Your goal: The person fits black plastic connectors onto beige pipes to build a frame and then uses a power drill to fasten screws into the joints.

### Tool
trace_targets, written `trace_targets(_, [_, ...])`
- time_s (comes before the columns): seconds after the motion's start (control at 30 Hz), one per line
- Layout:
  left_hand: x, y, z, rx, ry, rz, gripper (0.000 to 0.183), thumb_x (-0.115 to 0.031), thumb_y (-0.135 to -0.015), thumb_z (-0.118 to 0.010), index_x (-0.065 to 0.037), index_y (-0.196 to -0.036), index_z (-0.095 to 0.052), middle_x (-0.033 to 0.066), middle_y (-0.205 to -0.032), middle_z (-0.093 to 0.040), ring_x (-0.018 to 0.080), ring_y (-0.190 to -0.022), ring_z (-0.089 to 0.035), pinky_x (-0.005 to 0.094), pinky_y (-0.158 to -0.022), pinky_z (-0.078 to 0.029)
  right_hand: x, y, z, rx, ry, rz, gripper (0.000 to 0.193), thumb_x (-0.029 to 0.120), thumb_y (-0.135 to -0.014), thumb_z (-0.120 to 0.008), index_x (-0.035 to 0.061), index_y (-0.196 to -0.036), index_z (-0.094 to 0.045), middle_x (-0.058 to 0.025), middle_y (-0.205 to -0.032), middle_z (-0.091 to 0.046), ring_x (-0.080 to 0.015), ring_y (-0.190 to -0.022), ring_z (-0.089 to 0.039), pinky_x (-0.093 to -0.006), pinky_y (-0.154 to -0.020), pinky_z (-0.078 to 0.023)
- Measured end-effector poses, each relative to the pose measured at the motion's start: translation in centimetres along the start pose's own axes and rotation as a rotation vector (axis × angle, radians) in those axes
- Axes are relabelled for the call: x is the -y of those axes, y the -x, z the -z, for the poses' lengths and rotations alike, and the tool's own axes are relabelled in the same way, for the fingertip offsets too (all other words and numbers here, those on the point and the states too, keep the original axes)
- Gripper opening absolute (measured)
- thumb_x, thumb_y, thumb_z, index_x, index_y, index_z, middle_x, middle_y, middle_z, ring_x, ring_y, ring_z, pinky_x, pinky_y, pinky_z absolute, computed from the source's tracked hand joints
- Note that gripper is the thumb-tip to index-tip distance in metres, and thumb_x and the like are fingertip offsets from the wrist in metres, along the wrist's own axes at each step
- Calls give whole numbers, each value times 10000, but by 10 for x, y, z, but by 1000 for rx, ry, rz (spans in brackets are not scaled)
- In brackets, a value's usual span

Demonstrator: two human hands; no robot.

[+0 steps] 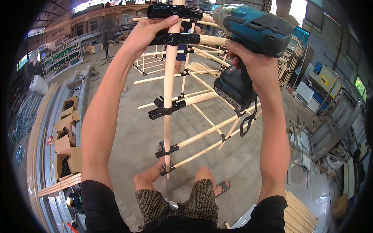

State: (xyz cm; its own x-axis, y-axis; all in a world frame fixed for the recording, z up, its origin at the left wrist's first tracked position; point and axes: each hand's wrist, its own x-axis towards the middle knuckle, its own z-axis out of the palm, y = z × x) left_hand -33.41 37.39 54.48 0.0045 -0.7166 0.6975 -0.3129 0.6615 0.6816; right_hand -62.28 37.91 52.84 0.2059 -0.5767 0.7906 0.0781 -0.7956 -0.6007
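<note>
A teal and black cordless driver is held up by its handle in my right hand. Its nose points left, toward the top of a frame of cream tubes. My left hand grips the upper black pipe joint where it meets the upright tube, thumb across the tube. Just below that hand, another black joint clamps a second crosswise tube. Farther down the upright sit more black joints. A strap dangles below the driver's battery.
Behind the frame stands another person, mostly hidden. Cardboard boxes of black joints lie at left beside long metal profiles and tubes. Loose cream tubes lie at lower right. Metal frames lean along the right; a fan stands far left.
</note>
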Motion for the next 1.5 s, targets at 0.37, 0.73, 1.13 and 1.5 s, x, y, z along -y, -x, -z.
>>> trace_targets(0.37, [6,-6,6,89,155,62,487,-410,-920,-721,-13,-1200,-688,113,-1143,-727,190,-1062,-689,313,-1004,-521,-6,-7,1,28,160,14,208,184,-840,-805,18,-949,-744,-23,-743,-683,-86,-595,-596,-246,-552,-477])
trace_targets(0.73, [4,-1,3,238,646,158,513,-189,-1011,-541,155,-1382,-453,259,-1423,-526,305,-1294,-567,375,-1147,-445,13,-18,9,117,467,23,293,338,-823,-806,56,-821,-731,8,-636,-619,-83,-573,-561,-247,-571,-430])
trace_targets(1.13, [36,4,-26,427,1122,-131,911,-589,-845,-647,30,-1460,-386,315,-1430,-454,447,-1365,-426,518,-1170,-328,12,-13,3,90,337,5,255,295,-834,-790,64,-763,-709,16,-617,-609,-71,-538,-537,-241,-560,-403])
trace_targets(1.5, [78,-9,-37,323,1146,-360,973,-676,-820,-603,15,-1465,-374,305,-1290,-511,435,-1303,-451,533,-1120,-427,17,-11,0,81,485,-40,298,337,-830,-775,82,-704,-685,24,-596,-578,-76,-550,-519,-249,-556,-384])
